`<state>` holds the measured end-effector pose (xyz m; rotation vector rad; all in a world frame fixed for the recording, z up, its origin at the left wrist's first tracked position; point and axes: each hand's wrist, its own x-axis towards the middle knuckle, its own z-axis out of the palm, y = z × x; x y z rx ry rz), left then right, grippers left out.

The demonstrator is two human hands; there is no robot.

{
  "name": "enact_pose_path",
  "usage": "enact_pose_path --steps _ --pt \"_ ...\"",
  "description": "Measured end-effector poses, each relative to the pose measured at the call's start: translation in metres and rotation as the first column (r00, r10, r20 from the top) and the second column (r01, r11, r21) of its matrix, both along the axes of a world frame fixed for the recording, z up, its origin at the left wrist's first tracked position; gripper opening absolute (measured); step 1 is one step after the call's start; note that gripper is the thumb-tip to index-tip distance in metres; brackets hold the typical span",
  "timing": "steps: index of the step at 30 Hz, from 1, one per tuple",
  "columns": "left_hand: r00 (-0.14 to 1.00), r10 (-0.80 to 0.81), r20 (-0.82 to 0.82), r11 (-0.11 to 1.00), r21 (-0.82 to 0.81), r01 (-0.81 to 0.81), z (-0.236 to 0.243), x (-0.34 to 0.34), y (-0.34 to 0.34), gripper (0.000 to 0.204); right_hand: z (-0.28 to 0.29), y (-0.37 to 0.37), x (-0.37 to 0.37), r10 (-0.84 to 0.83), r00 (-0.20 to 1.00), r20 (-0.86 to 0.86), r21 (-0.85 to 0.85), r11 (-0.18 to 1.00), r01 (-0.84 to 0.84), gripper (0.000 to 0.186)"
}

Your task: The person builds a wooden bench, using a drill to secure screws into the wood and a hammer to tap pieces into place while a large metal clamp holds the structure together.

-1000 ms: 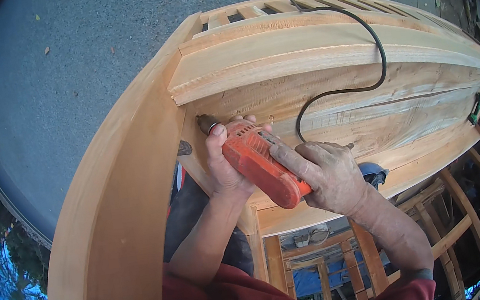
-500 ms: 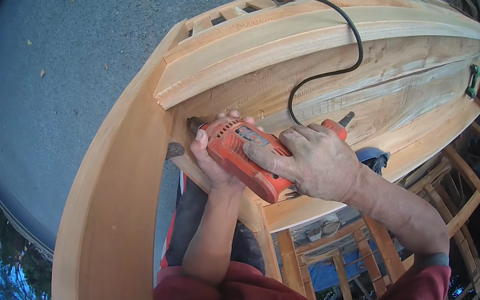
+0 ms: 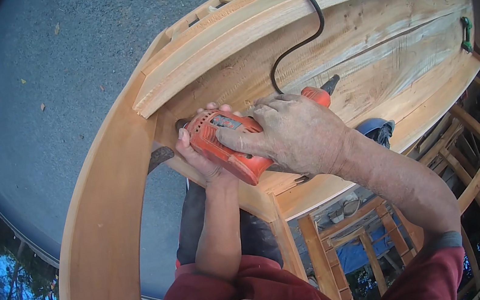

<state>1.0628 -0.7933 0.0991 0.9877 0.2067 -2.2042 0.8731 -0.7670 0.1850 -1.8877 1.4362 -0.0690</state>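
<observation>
An orange electric drill (image 3: 215,145) lies slantwise across the wooden piece, its dark nose (image 3: 182,123) against the inner corner beside the broad wooden side board (image 3: 107,230). My left hand (image 3: 200,162) cups the front of its body from beneath, with fingertips showing over the far side. Around the rear handle my right hand (image 3: 302,132) is closed, thumb along the body. The tip of the bit and whatever it touches are hidden. From the handle end, a black cord (image 3: 321,19) curves up over the long wooden rail (image 3: 248,32).
A blue-grey rounded object (image 3: 377,129) rests on the panel edge right of my forearm. A green clamp-like tool (image 3: 467,35) sits at the panel's far right end. A dark metal piece (image 3: 159,157) juts past the side board. Slatted wooden frames (image 3: 477,181) stand at lower right.
The whole view has shifted, so the wooden piece appears higher and turned a little. Both hands keep the same hold on the drill, and its nose stays at the same corner.
</observation>
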Motion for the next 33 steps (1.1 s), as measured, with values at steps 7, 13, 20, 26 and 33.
enact_pose_path --steps 7,13,20,26,33 --pt "0.984 -0.123 0.125 0.992 0.039 0.119 -0.003 0.003 0.015 0.059 -0.014 0.044 -0.003 -0.168 0.976 0.142 0.017 0.986 0.167 0.073" --pt "0.897 -0.442 -0.025 0.895 0.059 0.443 0.010 -0.034 0.064 0.048 -0.007 0.161 -0.010 -0.391 0.916 0.087 -0.153 0.903 0.400 0.080" --pt "0.593 -0.801 0.075 0.576 -0.172 0.799 0.042 0.033 0.091 0.060 -0.074 0.241 0.013 -0.433 0.861 -0.266 -0.426 0.854 0.298 0.066" --pt "0.069 -0.951 0.303 0.061 -0.038 0.997 0.125 0.177 0.041 0.052 -0.117 0.276 0.071 -0.669 0.654 -0.354 -0.470 0.732 0.494 0.064" --pt "-0.206 -0.334 0.920 0.169 0.273 0.947 0.244 0.312 -0.063 0.051 -0.175 0.313 0.197 0.011 -0.925 -0.380 0.575 -0.781 -0.246 0.043"
